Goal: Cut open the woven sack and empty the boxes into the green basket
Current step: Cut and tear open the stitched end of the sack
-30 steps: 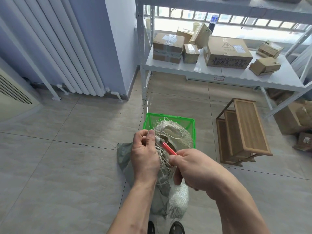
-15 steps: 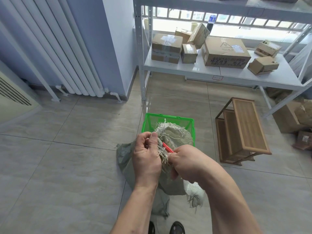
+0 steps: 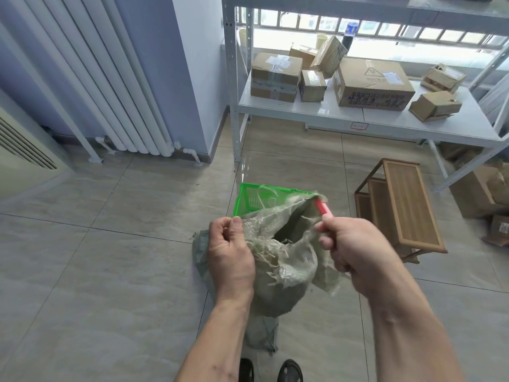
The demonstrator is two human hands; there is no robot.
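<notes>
Two hands are working at the mouth of a grey-green woven sack [image 3: 278, 271], which is standing on the tiled floor [image 3: 96, 271] directly in front of the person's dark shoes [image 3: 289, 370]. The left hand [image 3: 230, 255] is pinching the frayed near-left edge of the sack's opening between thumb and curled fingers. The right hand [image 3: 355, 249] is gripping a red-handled cutter [image 3: 322, 207] in a closed fist, with the red end sticking up and away from the person — its tip is lying against the far right rim of the opening, and the blade itself is too blurred to make out. Between the hands the sack's mouth is gaping, loose pale threads are hanging from the torn edges, and the inside is looking dark; whatever is in there cannot be told. Just behind the sack, touching or nearly so, a green basket [image 3: 249, 198] is sitting on the floor, partly hidden by the sack's top. Further right a small wooden rack [image 3: 407, 205] is standing — and beyond it a white metal shelf [image 3: 385, 124] is carrying several cardboard boxes [image 3: 371, 84].
</notes>
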